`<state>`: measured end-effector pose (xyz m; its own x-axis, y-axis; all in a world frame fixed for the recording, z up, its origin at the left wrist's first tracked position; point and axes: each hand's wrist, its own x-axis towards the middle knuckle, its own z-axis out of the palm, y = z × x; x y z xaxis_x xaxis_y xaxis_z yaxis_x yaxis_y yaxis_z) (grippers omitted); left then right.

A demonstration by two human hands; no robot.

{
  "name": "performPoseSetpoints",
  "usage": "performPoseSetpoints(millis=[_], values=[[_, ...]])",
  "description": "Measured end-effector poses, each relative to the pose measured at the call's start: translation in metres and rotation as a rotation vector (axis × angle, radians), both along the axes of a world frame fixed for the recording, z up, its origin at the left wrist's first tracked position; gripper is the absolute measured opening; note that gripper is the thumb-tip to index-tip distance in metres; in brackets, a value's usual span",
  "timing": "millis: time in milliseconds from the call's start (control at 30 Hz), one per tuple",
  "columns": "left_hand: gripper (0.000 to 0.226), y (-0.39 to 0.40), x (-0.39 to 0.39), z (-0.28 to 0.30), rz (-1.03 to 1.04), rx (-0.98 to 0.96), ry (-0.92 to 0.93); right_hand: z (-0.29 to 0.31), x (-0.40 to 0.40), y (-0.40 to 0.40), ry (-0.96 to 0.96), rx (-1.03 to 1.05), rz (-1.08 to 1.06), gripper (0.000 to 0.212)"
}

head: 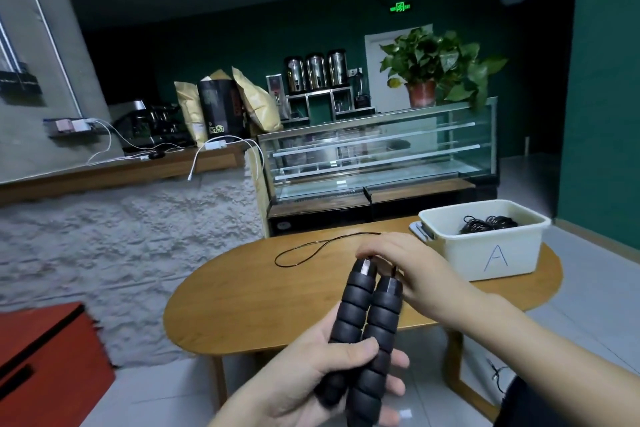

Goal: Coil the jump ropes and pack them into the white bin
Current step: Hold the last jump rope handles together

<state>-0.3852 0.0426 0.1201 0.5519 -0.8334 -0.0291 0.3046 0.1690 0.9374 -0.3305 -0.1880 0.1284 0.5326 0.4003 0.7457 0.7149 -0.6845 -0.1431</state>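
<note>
1. Currently the left hand (311,378) grips two black ribbed foam jump-rope handles (363,322) side by side, thumb wrapped across the front, fingers curled behind; handles point up and away over the near edge of the oval wooden table (242,305).
2. Right hand (408,267) sits at the top ends of the handles, fingers bent down over them where the cord exits. Looks like it pinches the cord there, but the fingertips are hidden, so the exact hold can't be told.
3. Thin black rope cord (304,251) runs from the handle tops out onto the table, lying in one loose open loop, uncoiled.
4. White rectangular plastic bin (491,253) marked with a handwritten "A" stands on the far right of the table, well apart from the handles. Inside it, a bundle of coiled black cord (488,224) already packed.
5. Step, as I judge it: start of coiling this rope; handles gathered, cord not yet wound.
6. Next move likely calls for the right hand to draw the cord in and lay even loops around or beside the handles, left hand keeping both handles together.
7. After that, the bundle goes into the bin beside the coil there.
8. Risk: slack loop snagging or kinking on the table during winding.
</note>
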Motion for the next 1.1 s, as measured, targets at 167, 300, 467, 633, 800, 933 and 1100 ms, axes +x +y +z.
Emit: performPoseSetpoints(millis=[167, 300, 467, 633, 800, 933, 1100], values=[[0.056, -0.004, -0.006, -0.001, -0.069, -0.069, 0.061, 0.001, 0.007, -0.007, 0.056, -0.004, -0.029, 0.054], [0.064, -0.006, -0.007, -0.003, -0.029, -0.109, -0.008, 0.005, 0.013, -0.006, 0.025, -0.005, -0.041, 0.038], [0.061, 0.0, -0.005, -0.001, 0.022, -0.082, -0.067, 0.022, 0.017, -0.011, 0.046, 0.07, 0.002, 0.023], [0.058, -0.005, -0.006, 0.003, 0.071, -0.104, 0.015, 0.028, 0.013, -0.006, 0.022, 0.05, 0.024, 0.016], [0.053, -0.008, -0.018, 0.016, -0.073, -0.149, 0.129, 0.031, -0.002, 0.017, -0.052, 0.197, 0.069, 0.017], [0.046, -0.016, -0.022, 0.024, -0.17, -0.255, 0.04, 0.019, 0.009, 0.037, -0.051, 0.379, -0.155, 0.022], [0.041, -0.003, -0.005, 0.044, -0.045, -0.167, -0.048, -0.001, -0.007, 0.05, 0.183, 0.108, -0.218, 0.022]])
